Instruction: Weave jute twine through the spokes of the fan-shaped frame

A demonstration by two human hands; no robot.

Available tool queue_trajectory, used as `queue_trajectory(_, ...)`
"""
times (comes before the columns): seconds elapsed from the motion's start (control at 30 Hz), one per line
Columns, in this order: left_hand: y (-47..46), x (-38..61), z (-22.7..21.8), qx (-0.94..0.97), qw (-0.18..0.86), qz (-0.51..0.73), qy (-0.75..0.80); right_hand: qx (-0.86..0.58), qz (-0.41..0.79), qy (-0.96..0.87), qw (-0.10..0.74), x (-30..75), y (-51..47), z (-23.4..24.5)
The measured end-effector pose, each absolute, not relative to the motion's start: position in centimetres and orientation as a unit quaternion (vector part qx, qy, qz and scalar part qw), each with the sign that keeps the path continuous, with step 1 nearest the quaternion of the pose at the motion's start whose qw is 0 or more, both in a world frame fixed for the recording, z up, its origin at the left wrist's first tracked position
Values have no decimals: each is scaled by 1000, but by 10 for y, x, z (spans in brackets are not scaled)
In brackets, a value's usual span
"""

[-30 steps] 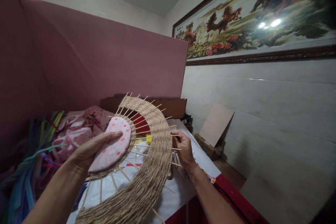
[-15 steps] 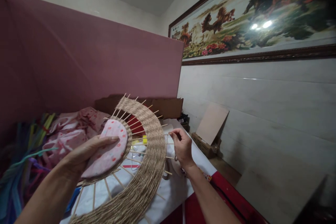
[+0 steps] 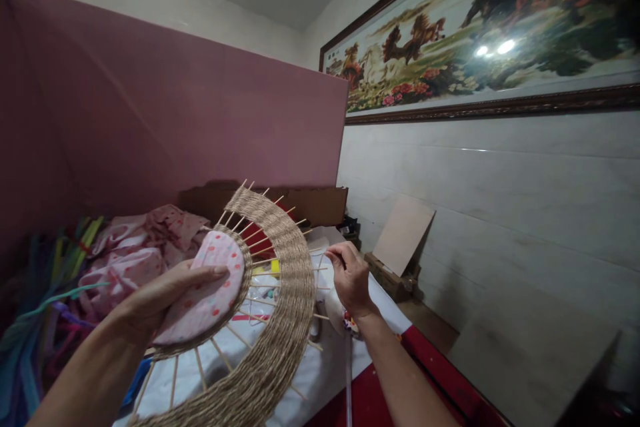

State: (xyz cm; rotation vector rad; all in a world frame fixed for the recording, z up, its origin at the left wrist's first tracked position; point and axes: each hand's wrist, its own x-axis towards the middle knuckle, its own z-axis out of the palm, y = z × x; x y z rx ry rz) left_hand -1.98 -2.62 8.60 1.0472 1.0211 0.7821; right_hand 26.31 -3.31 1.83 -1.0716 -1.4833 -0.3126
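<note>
I hold up a round woven piece [image 3: 287,307] made of jute cord wound over wooden sticks that stick out like spokes. Its middle is a padded pink disc with red dots [image 3: 210,287]. My left hand [image 3: 160,297] grips that disc, thumb lying across its front. My right hand [image 3: 350,277] is at the right rim, fingers pinched on the cord or a stick tip; which one I cannot make out.
A white-covered table [image 3: 320,373] with a red edge lies below. Pink floral cloth [image 3: 135,247] and coloured strips [image 3: 45,293] are piled on the left before a mauve partition [image 3: 175,113]. A cardboard sheet [image 3: 403,233] leans on the right wall under a framed horse picture [image 3: 475,33].
My right hand has shifted a little up along the right rim. The woven piece has dropped and tilted slightly, and the view has swung a bit to the right.
</note>
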Motion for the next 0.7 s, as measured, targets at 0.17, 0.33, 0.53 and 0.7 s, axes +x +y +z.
queue_trajectory(0.17,-21,-22,77,487,679,326,441,-456,-142,-634,608,265,-34,21)
queue_trajectory(0.33,-21,-22,76,485,689,326,428,-474,-66,-608,634,268,-32,23)
queue_trajectory(0.53,-25,-20,78,435,706,349,437,-451,178,-549,681,262,-22,16)
queue_trajectory(0.7,-29,-15,81,415,717,359,430,-419,298,-526,677,253,-19,9)
